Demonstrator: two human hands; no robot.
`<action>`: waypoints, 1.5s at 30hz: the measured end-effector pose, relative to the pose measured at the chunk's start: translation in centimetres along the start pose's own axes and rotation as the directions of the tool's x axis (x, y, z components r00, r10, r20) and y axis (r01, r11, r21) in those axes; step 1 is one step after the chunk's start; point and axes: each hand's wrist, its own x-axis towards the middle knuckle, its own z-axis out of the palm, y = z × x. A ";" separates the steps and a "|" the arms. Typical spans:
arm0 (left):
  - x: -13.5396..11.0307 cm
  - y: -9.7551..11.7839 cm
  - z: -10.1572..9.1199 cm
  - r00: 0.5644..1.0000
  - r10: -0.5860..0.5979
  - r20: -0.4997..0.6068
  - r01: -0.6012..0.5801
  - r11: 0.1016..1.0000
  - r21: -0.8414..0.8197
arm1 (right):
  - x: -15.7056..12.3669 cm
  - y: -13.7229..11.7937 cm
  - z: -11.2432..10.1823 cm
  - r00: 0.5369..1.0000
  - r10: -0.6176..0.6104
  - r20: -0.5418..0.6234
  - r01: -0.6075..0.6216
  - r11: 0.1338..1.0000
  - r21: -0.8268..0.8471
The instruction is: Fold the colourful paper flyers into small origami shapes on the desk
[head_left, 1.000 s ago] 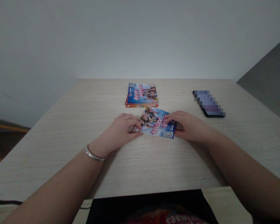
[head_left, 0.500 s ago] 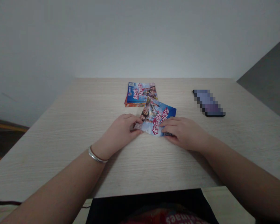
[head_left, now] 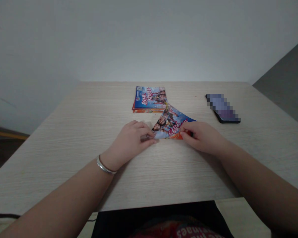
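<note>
A glossy printed leaflet (head_left: 167, 124), blue with pictured people and red-and-white lettering, lies between my hands on the table. My left hand (head_left: 136, 137) pinches its left corner. My right hand (head_left: 201, 135) grips the right part, where the near edge is bent over and a strip of the orange reverse side shows. The fingers hide the leaflet's right end. Just beyond it rests a stack of similar leaflets (head_left: 149, 97), slightly uneven, with orange edges visible underneath.
A dark phone (head_left: 223, 109) with a blurred-out screen lies to the right on the pale wood-grain table (head_left: 72, 132). A white wall (head_left: 149, 39) rises behind the far edge. Below the near edge is a black item with a red print (head_left: 178, 228).
My right hand has moved slightly right and bent the leaflet's near edge over, so orange shows. The leaflet has shifted a little right with both hands.
</note>
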 end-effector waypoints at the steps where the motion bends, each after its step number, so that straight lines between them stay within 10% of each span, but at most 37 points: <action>1: 0.1 0.1 0.1 1.000 -0.003 0.001 0.003 1.000 0.004 | 0.1 -0.1 0.0 0.999 0.048 -0.018 -0.048 0.999 0.013; 22: 0.4 1.2 0.6 0.990 -0.144 -0.016 0.144 0.989 0.023 | 2.2 -0.5 2.7 0.960 0.266 -0.089 -0.278 0.943 -0.181; 31: -0.4 0.0 0.6 0.979 0.154 0.130 -0.162 0.985 0.054 | 2.4 -0.1 2.7 0.966 0.251 -0.062 -0.258 0.946 -0.194; 45: -1.3 -0.1 0.6 0.971 0.155 0.182 -0.186 0.969 0.165 | 1.6 -0.2 2.4 0.957 0.289 -0.024 -0.288 0.939 -0.186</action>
